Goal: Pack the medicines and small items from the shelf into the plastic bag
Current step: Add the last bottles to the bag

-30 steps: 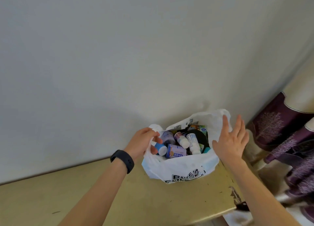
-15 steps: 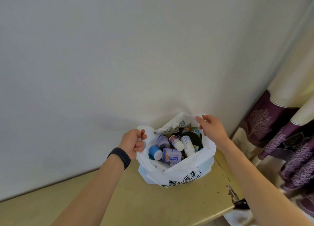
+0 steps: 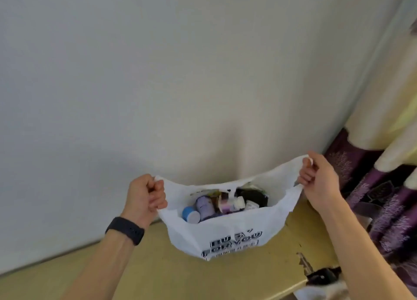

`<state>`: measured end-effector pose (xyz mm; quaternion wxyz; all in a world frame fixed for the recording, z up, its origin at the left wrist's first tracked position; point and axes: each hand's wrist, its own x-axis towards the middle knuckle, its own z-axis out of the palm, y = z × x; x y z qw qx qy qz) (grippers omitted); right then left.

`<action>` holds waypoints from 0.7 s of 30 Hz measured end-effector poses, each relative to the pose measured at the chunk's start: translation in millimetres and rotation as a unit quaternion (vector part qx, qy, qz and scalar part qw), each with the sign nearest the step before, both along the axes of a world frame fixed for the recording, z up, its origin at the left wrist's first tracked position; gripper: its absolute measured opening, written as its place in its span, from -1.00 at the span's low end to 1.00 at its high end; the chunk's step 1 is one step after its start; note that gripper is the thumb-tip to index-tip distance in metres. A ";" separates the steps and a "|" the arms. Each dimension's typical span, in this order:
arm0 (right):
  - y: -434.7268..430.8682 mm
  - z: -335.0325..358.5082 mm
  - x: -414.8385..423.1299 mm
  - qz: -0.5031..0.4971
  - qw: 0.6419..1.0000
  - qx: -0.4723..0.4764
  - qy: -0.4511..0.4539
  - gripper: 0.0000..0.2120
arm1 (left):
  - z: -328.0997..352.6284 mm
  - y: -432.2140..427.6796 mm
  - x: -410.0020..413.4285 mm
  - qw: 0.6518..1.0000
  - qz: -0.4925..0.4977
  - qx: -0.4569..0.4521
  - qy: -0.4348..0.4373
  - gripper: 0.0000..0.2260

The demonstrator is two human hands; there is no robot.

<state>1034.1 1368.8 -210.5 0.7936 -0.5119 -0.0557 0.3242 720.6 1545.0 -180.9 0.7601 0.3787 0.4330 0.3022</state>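
Observation:
A white plastic bag (image 3: 228,229) with black print stands on the yellowish shelf top (image 3: 162,270) against the wall. My left hand (image 3: 144,196) grips its left handle and my right hand (image 3: 318,178) grips its right handle, stretching the mouth wide. Inside lie several medicine bottles: a blue-capped one (image 3: 190,214), a purple one (image 3: 204,206), a white-capped one (image 3: 232,204) and a dark round item (image 3: 252,196). A black band sits on my left wrist.
The white wall (image 3: 158,85) rises right behind the bag. Purple and cream patterned curtains (image 3: 379,187) hang at the right. The shelf's front right corner (image 3: 304,263) is chipped, with a dark object just below it.
Both hands have closed on the bag's handles and pulled them up and apart; the mouth is now stretched wide. One second ago my right hand was open beside the bag.

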 end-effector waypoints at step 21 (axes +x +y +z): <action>-5.4 -62.1 -39.9 0.236 0.924 -0.300 -0.017 -0.92 | -31.0 -40.8 13.2 0.986 -0.083 -0.015 0.146 -0.77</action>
